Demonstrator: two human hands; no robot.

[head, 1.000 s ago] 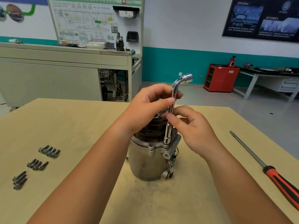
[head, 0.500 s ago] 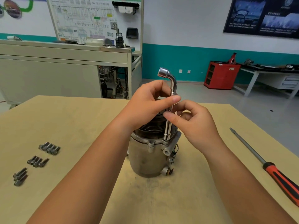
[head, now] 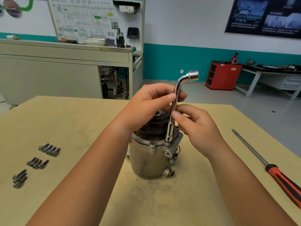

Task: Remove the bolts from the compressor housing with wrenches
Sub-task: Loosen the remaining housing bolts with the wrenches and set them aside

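A grey metal compressor housing [head: 145,159] stands upright in the middle of the wooden table, its black pulley on top. A chrome L-shaped socket wrench [head: 172,118] stands upright with its lower socket seated on the housing's flange at the right rim. The bolt under the socket is hidden. My left hand [head: 151,101] pinches the upper shaft between thumb and fingers. My right hand [head: 195,126] pinches the shaft just below. The wrench's bent top socket [head: 193,75] points to the right.
Three small groups of removed bolts [head: 48,149] [head: 37,163] [head: 19,178] lie on the table [head: 65,128] at the left. A long flat screwdriver [head: 273,170] with a red and black handle lies at the right edge. A workbench and a red cabinet [head: 223,75] stand beyond.
The wrench has spun between my fingers: its bent top pointed right, then left, and now points right again. Both hands stay on the shaft.
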